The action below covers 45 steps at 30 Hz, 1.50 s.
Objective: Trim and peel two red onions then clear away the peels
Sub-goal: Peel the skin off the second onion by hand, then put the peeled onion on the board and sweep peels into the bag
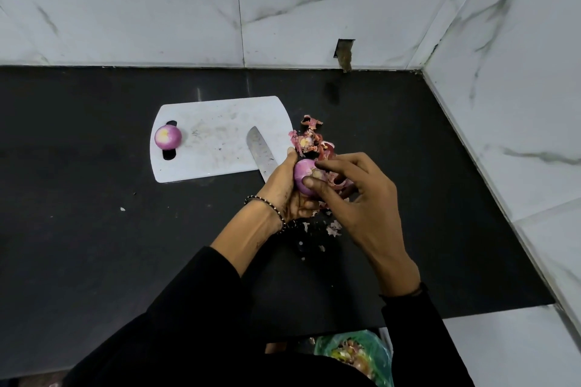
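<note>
— What are the fingers point(305, 211) doing?
— Left hand point(283, 188) curls them round the second onion point(303, 173), held above the worktop point(94, 198). Right hand point(358, 204) pinches its top with thumb and forefinger, perhaps on loose skin.
— And around them?
— Peels point(309, 138) are heaped just behind. The knife point(262, 152) lies on the cutting board point(217, 122), with the peeled onion point(168, 137) at the board's left end.

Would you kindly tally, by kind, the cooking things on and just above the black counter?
Onions: 2
Knife: 1
Cutting board: 1
Heap of peels: 1
Total: 5
</note>
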{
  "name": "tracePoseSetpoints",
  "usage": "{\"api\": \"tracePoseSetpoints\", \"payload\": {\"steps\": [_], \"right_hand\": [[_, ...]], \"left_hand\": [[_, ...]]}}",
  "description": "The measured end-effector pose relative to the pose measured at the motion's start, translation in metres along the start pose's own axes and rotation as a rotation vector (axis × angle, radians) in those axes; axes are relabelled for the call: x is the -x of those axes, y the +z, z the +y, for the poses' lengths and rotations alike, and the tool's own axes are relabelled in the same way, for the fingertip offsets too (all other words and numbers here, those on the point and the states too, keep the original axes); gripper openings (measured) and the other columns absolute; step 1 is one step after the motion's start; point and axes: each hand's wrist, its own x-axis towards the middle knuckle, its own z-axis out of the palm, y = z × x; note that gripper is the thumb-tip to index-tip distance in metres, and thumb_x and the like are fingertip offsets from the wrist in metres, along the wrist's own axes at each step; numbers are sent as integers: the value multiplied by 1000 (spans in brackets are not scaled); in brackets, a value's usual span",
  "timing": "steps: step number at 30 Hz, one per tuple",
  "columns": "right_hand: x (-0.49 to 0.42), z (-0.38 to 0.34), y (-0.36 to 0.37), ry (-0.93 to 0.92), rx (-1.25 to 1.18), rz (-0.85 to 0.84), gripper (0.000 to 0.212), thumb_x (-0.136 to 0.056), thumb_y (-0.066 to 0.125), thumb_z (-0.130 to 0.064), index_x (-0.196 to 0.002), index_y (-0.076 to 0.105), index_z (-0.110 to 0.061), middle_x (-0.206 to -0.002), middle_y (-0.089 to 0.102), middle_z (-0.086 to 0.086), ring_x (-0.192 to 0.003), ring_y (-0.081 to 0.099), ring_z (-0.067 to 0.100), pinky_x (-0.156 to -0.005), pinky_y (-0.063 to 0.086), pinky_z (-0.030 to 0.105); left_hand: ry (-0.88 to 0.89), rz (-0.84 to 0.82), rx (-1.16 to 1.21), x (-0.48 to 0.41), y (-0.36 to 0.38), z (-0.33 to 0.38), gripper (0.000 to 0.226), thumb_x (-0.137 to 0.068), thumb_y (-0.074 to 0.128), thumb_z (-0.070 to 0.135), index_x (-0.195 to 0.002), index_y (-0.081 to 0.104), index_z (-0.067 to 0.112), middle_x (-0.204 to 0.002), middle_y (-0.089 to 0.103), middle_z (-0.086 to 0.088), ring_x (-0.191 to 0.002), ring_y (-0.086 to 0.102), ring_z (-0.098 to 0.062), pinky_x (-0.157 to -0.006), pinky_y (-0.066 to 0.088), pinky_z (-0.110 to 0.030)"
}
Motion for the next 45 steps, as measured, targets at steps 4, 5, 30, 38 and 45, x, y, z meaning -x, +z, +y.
{"api": "tracePoseSetpoints", "payload": {"steps": [4,5,30,38,45], "right_hand": [[-1,0,11,39,49,41,15,-89,76,-28,-100,75,-19,-101,62,-10,-88,59,6,-69,46,18],[-1,0,13,72,82,49,13,-91,73,-29,-100,72,-19,-100,60,-11,-85,57,4,-67,45,17],[-27,-14,58,80,-36,-390,80,-79,85,-21,-143,38,-16,-133,62,-6,-118,58,1,-95,42,5],[-67,-31,102,110,-138,-392,73,-75,88,-32,-134,48,-16,-113,64,-10,-101,64,0,-91,52,15],[-92,-33,174,55,-125,-378,67,-69,90,-26,-123,52,-15,-117,57,1,-104,60,13,-88,56,29]], "left_hand": [[55,11,-77,1,1,-1,69,-99,21,67,-96,61,10,-49,50,-5,-30,34,-11,-34,26,-11],[57,9,-97,2,-1,-1,68,-99,23,67,-94,61,10,-54,51,-7,-30,33,-10,-33,24,-11],[317,354,-497,16,-63,15,67,-83,57,71,-92,66,6,-65,70,-12,-53,66,-22,-54,57,-30],[495,615,-420,32,-110,38,46,-101,44,47,-90,67,9,-62,69,-15,-44,63,-26,-44,51,-26],[506,858,-451,30,-165,53,25,-95,50,25,-90,68,9,-71,72,-7,-47,64,-21,-53,56,-30]]}}
